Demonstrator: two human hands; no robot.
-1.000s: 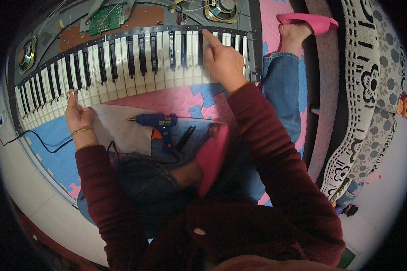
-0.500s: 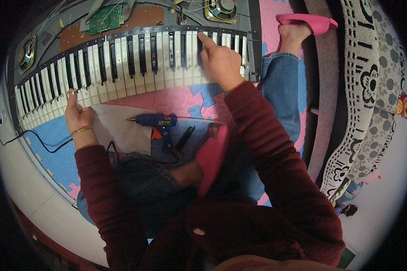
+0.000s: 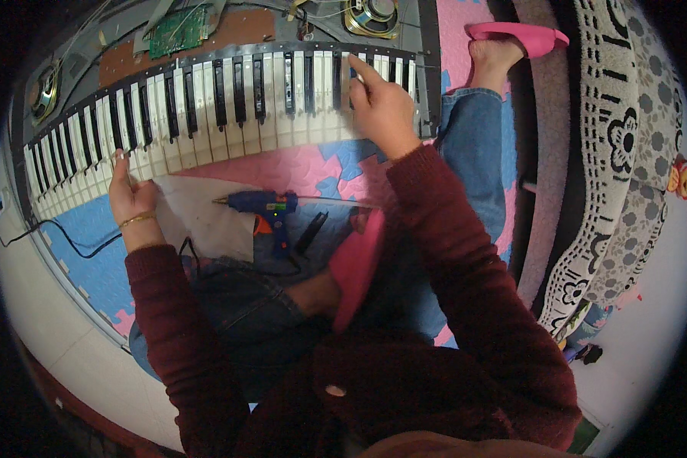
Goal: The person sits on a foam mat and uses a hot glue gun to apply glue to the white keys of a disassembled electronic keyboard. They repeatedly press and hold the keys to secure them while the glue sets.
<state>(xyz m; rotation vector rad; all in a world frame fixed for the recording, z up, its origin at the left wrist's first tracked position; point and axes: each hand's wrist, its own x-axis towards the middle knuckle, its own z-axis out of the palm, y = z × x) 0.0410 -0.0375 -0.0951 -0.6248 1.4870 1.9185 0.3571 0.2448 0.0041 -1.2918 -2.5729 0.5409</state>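
Note:
A long piano keyboard (image 3: 229, 145) with white and black keys lies across the floor in front of me, set in an opened grey casing (image 3: 427, 84). My right hand (image 3: 385, 114) reaches over its right part. The index finger is stretched to the back end of the keys by the black rail, and the other fingers are partly curled or hidden. My left hand (image 3: 133, 200) is at the front edge of the keys on the left side. One finger extends onto a white key and the thumb stands apart. Neither hand appears to hold anything.
A blue glue gun (image 3: 263, 202) lies by my leg on a whitish sheet (image 3: 206, 210), near a small black piece (image 3: 311, 233). Behind the keys are a green circuit board (image 3: 177, 32), loose wires and two speakers (image 3: 372, 17). Foam mats (image 3: 91, 229) cover the floor.
My right hand has shifted slightly to the right along the back of the keys. The left hand stays about where it was.

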